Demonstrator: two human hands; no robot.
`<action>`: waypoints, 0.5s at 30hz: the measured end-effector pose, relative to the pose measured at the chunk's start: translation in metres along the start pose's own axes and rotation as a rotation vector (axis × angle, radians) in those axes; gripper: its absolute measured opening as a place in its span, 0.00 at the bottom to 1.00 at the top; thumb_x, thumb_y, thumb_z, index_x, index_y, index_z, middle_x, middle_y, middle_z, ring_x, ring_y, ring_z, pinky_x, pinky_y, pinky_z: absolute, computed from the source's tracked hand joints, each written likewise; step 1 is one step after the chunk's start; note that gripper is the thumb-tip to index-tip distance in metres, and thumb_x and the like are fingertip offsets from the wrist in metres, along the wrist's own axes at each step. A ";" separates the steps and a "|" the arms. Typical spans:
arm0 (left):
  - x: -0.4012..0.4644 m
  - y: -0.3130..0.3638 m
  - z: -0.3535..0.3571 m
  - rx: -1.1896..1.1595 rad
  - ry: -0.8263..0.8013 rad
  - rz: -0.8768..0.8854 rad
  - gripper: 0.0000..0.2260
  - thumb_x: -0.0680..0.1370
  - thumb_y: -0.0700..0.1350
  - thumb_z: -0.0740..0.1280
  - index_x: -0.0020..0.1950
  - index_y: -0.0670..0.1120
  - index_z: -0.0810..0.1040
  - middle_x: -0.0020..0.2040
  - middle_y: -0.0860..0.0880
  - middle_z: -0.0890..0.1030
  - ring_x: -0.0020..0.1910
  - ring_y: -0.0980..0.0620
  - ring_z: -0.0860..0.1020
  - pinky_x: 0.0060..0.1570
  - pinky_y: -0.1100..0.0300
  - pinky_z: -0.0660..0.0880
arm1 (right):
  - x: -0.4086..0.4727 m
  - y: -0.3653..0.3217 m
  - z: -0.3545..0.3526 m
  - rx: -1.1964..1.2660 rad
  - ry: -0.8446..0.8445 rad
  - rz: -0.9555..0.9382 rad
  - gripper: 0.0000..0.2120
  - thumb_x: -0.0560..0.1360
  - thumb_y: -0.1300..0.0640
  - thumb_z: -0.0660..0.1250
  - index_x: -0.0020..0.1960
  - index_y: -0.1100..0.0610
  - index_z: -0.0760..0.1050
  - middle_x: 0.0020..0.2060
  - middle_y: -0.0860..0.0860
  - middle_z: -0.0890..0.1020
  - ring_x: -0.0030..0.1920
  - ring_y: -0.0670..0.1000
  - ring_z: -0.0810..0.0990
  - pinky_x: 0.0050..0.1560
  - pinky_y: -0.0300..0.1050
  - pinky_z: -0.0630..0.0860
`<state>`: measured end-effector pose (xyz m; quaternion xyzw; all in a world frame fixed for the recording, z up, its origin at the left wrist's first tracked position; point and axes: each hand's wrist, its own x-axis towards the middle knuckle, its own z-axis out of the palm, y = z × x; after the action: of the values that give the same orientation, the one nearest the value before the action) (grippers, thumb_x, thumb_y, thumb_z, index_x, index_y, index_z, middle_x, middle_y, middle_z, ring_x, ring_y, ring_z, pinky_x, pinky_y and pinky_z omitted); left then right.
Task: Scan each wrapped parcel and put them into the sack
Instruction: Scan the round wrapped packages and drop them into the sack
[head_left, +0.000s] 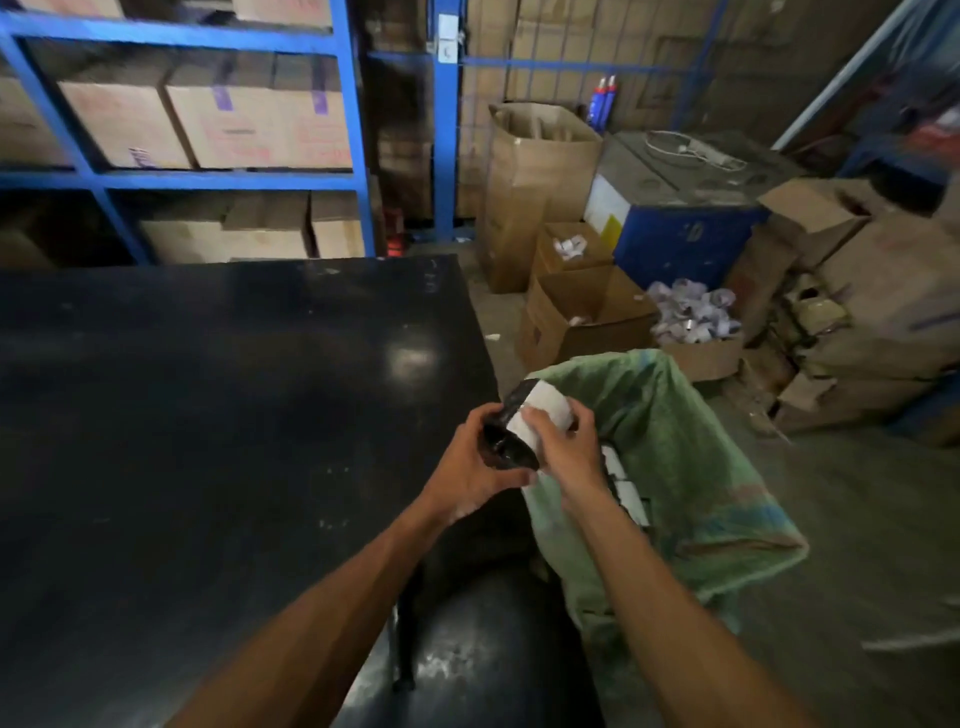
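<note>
- Both hands hold one parcel (524, 423), black wrap w/ a white label on top, tilted, at the right edge of the black table (234, 415), just over the near-left rim of the sack.
- Left hand (475, 467) is wrapped round the parcel's lower-left end: thumb along the bottom, fingers curled over the dark wrap. Firm grip.
- Right hand (563, 444) comes in from the right, fingers closed over the white label and pressing on the parcel's top. Also gripping.
- Green woven sack (691, 467) stands open on the floor just beside the table's right edge, mouth facing up. More parcels w/ white labels show inside (626, 480), partly hidden behind the right forearm; can't tell how many.
- Table top is dark and glossy w/ a light glare spot near the middle-right.
- Behind the table: blue metal shelving (208, 176) loaded w/ cardboard boxes (260, 124).
- Right of the shelving, on the floor: open cardboard boxes (576, 312), one nearby heaped w/ small whitish wrapped items (691, 312); too blurred to tell what they are.
- Blue cabinet-like unit (675, 228) stands behind those, a white cable lying on its top.
- No scanner in view.
</note>
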<state>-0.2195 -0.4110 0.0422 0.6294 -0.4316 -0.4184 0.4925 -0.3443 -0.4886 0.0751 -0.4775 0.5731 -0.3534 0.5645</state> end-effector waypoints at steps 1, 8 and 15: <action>0.006 0.003 0.014 -0.015 -0.062 -0.004 0.41 0.65 0.40 0.83 0.73 0.55 0.67 0.67 0.46 0.75 0.62 0.51 0.80 0.61 0.49 0.79 | 0.010 -0.005 -0.018 -0.004 0.018 -0.022 0.28 0.67 0.47 0.78 0.64 0.44 0.71 0.59 0.52 0.80 0.51 0.51 0.82 0.49 0.50 0.84; 0.054 -0.005 0.107 0.406 -0.039 -0.129 0.41 0.79 0.57 0.68 0.83 0.53 0.45 0.82 0.40 0.43 0.81 0.41 0.43 0.77 0.47 0.51 | 0.099 0.004 -0.137 -0.422 -0.009 -0.091 0.28 0.69 0.54 0.80 0.65 0.44 0.72 0.61 0.50 0.75 0.58 0.57 0.78 0.55 0.57 0.82; 0.113 -0.010 0.157 0.635 0.166 -0.377 0.39 0.83 0.57 0.58 0.81 0.42 0.36 0.80 0.32 0.46 0.73 0.30 0.65 0.69 0.41 0.66 | 0.157 0.081 -0.193 -1.084 -0.166 0.163 0.38 0.65 0.52 0.82 0.73 0.49 0.71 0.66 0.59 0.76 0.62 0.62 0.78 0.60 0.52 0.77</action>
<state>-0.3367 -0.5581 -0.0054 0.8509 -0.3748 -0.2947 0.2206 -0.5320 -0.6395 -0.0279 -0.6802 0.6614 0.0757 0.3068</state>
